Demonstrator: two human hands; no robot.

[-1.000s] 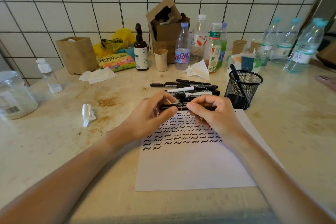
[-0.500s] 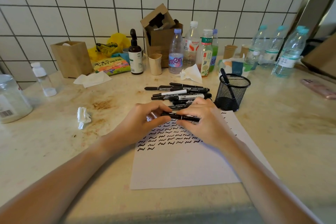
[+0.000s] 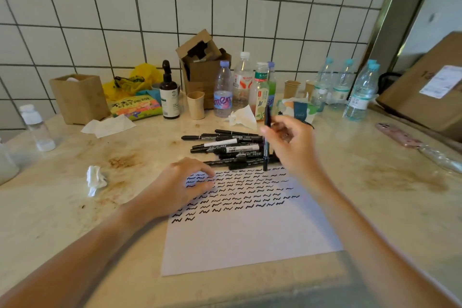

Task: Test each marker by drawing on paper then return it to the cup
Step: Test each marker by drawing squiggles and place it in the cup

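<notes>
Lying on the counter (image 3: 375,207), the paper (image 3: 250,237) carries rows of black squiggles. Left hand (image 3: 180,187) rests on its upper left part with fingers loosely bent, holding nothing. Right hand (image 3: 292,145) pinches one black marker (image 3: 266,147) nearly upright above the marker pile (image 3: 225,147).

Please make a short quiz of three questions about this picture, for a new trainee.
1. True or false: the right hand holds a marker upright.
2. Where does the left hand rest? A) on the paper B) on a water bottle C) on the phone
3. Fill in: the loose markers lie just beyond the paper's far ____.

Key: 1 true; 2 A; 3 edge.
</notes>
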